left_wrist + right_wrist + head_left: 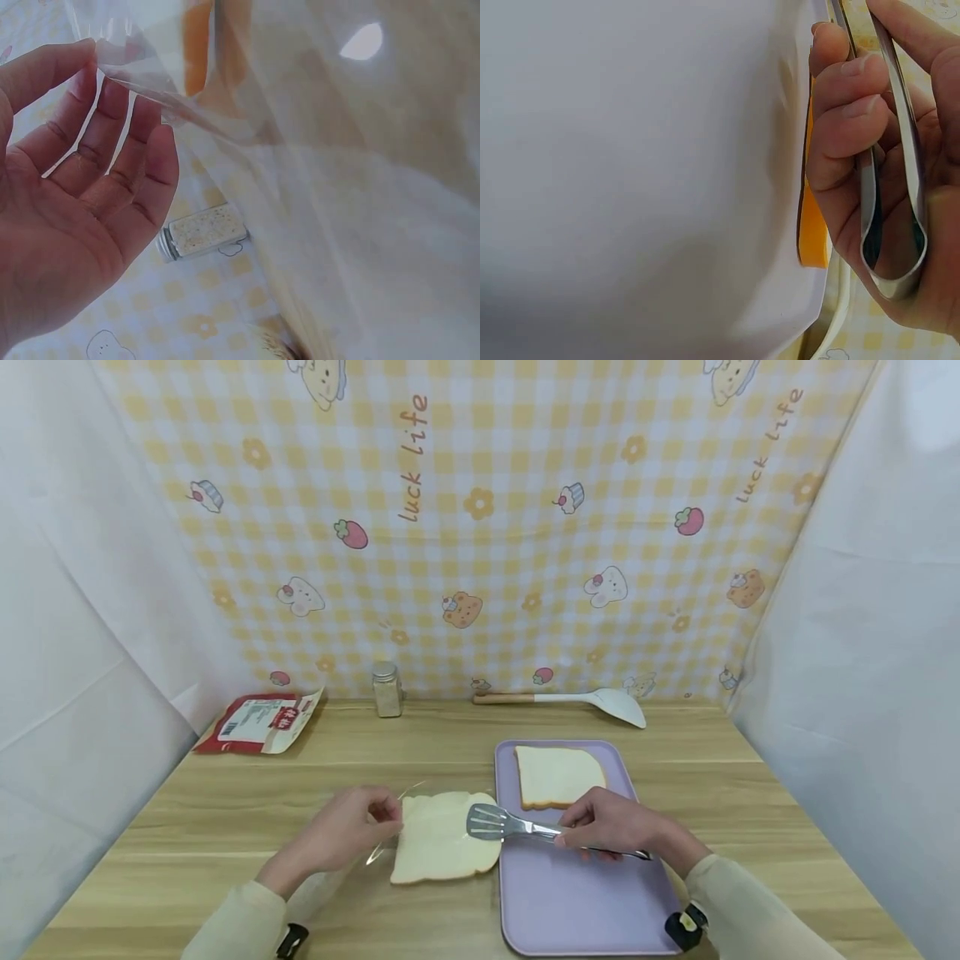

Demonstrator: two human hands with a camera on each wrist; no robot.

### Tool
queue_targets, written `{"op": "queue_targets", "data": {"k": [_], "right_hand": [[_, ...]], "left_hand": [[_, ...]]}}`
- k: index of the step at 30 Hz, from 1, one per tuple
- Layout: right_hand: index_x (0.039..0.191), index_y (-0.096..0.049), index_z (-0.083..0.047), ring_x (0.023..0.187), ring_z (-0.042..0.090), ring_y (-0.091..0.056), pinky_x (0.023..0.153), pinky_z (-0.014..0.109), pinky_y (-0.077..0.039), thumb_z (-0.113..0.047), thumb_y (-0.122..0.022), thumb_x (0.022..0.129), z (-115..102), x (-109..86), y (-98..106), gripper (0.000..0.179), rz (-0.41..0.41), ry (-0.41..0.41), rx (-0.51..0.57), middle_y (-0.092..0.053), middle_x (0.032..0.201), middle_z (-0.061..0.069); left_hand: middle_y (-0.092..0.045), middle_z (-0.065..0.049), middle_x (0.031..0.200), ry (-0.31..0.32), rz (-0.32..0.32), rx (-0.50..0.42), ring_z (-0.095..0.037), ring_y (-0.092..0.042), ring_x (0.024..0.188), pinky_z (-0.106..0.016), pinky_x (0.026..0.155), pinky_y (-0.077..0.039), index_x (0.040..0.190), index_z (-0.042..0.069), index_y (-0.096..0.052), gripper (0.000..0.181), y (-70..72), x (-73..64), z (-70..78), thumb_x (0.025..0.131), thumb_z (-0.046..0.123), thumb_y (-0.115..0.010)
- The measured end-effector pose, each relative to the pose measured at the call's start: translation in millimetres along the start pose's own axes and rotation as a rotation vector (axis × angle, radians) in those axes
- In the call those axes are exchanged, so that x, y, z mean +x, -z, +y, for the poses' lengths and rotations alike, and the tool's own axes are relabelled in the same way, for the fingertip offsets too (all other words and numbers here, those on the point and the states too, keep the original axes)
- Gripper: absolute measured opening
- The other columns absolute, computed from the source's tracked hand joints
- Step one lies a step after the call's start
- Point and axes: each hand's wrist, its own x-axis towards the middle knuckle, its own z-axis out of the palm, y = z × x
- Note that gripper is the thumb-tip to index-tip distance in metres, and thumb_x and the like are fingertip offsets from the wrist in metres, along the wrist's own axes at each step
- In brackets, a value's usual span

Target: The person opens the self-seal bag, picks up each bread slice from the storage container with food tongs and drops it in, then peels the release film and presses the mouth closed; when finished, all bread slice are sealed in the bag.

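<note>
My right hand (611, 822) grips metal tongs (528, 828), fingers curled round both arms. In the right wrist view, the tongs' bent end (896, 285) lies against the palm. Their slotted head overlaps the right part of a bread slice (442, 852) just left of the purple tray (585, 902). At this slice's left edge, my left hand (352, 827) pinches a clear plastic bag (315, 180) between thumb and fingertip, the other fingers loosely bent. Another bread slice (558, 775) lies on the tray's far half.
Along the back of the wooden table (435, 747) stand a seasoning jar (387, 693) and a white spatula (585, 697) with a wooden handle. A red and white food packet (258, 724) lies at the back left. A yellow checked cloth (480, 552) hangs behind.
</note>
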Motion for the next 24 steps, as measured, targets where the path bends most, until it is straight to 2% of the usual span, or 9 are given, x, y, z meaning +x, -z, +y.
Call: {"op": "queue_targets", "data": {"k": [6, 9, 13, 20, 24], "right_hand": [[0.094, -0.079, -0.007, 0.038, 0.003, -0.041, 0.04, 0.023, -0.037, -0.024, -0.073, 0.1, 2, -0.9, 0, 0.019, -0.001, 0.007, 0.0, -0.061, 0.062, 0.019], [0.093, -0.079, -0.007, 0.038, 0.003, -0.041, 0.039, 0.023, -0.037, -0.025, -0.074, 0.1, 2, -0.9, 0, 0.019, 0.005, 0.009, -0.004, -0.061, 0.061, 0.015], [0.092, -0.079, -0.008, 0.038, 0.004, -0.041, 0.039, 0.023, -0.037, -0.025, -0.074, 0.1, 2, -0.5, 0, 0.019, 0.01, 0.011, -0.008, -0.062, 0.061, 0.01], [0.091, -0.078, -0.004, 0.039, 0.004, -0.042, 0.04, 0.022, -0.038, -0.026, -0.072, 0.101, 2, -0.8, 3, 0.024, 0.003, 0.038, -0.011, -0.061, 0.063, 0.024], [0.087, -0.075, 0.0, 0.042, 0.005, -0.042, 0.042, 0.023, -0.04, -0.029, -0.071, 0.102, -2, 1.0, 5, 0.033, -0.007, 0.044, -0.022, -0.058, 0.06, 0.011]], "left_hand": [[-0.069, 0.002, 0.089, 0.001, 0.025, -0.029, -0.014, -0.06, 0.08, -0.024, 0.065, -0.051, 0.094, 0.013, -0.071, 0.006, 6.9, -2.5, 0.8, 0.097, 0.018, -0.074], [-0.069, 0.0, 0.09, -0.003, 0.022, -0.055, -0.014, -0.062, 0.077, -0.024, 0.063, -0.053, 0.097, 0.01, -0.071, 0.008, 11.0, -4.4, 2.9, 0.097, 0.018, -0.073], [-0.069, 0.001, 0.09, -0.001, 0.049, -0.057, -0.014, -0.063, 0.081, -0.024, 0.066, -0.054, 0.097, 0.011, -0.071, 0.006, 15.8, -6.1, 5.2, 0.097, 0.017, -0.074], [-0.069, 0.005, 0.086, -0.002, 0.088, -0.004, -0.011, -0.062, 0.082, -0.025, 0.07, -0.052, 0.092, 0.015, -0.071, 0.005, 16.9, -5.2, 4.1, 0.096, 0.017, -0.074], [-0.069, 0.004, 0.088, 0.014, 0.081, -0.02, -0.012, -0.063, 0.084, -0.025, 0.07, -0.052, 0.093, 0.016, -0.071, 0.005, 14.0, -5.5, 2.9, 0.097, 0.018, -0.074]]}}
